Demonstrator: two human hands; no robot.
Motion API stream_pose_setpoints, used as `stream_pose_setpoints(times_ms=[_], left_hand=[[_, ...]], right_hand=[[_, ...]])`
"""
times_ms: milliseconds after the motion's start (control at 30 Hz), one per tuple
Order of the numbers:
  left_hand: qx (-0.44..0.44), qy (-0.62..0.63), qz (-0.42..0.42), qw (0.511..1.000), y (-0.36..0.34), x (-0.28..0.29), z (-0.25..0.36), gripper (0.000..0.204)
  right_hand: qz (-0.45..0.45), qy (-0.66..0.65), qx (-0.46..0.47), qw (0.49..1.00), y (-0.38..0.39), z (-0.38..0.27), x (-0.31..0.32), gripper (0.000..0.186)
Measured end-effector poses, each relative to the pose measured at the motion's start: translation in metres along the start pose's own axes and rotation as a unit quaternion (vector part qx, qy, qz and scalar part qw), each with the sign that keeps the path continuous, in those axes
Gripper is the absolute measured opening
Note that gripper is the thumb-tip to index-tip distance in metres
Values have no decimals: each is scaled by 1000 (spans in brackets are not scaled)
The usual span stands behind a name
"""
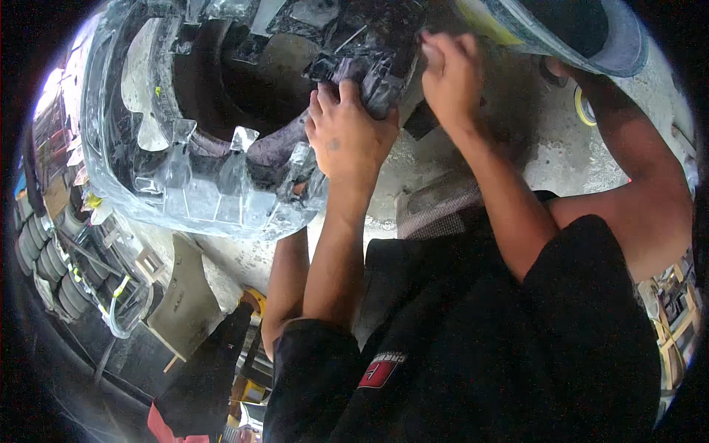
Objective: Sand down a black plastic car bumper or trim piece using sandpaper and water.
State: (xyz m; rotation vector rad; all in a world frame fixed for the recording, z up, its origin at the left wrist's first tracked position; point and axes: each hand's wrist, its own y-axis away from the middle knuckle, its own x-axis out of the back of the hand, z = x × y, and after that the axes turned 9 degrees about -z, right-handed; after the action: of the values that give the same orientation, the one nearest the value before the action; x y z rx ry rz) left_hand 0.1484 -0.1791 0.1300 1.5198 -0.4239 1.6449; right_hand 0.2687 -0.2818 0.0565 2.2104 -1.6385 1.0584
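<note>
A large tyre (255,151) lies in front of me, dark around its hole, with clear plastic film (214,203) in cut flaps and strips over its side and rim. My left hand (348,136) rests on the near right part of the ring, its fingers bent and slightly apart on the crumpled film. To the right of it, my right hand (452,81) is raised at the ring's outer edge. Its fingers are closed in a pinch; what they hold, if anything, is too small to make out.
A second ring (628,55) in film stands at the upper right. Below it a yellow-edged roll (584,107) lies on the concrete floor (546,166). A beige chair-like panel (185,295), stacked tyres (44,251) and another person's dark clothing (210,369) are at the left.
</note>
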Motion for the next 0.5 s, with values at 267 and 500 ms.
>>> stream_pose_setpoints(times_ms=[267,500], left_hand=[[-6,-7,21,1000,-1,5,-6,67],[1,-17,15,1000,0,1,1,70]], right_hand=[[-84,-119,-6,989,19,-32,13,15],[-66,-126,-64,988,20,-27,10,21]])
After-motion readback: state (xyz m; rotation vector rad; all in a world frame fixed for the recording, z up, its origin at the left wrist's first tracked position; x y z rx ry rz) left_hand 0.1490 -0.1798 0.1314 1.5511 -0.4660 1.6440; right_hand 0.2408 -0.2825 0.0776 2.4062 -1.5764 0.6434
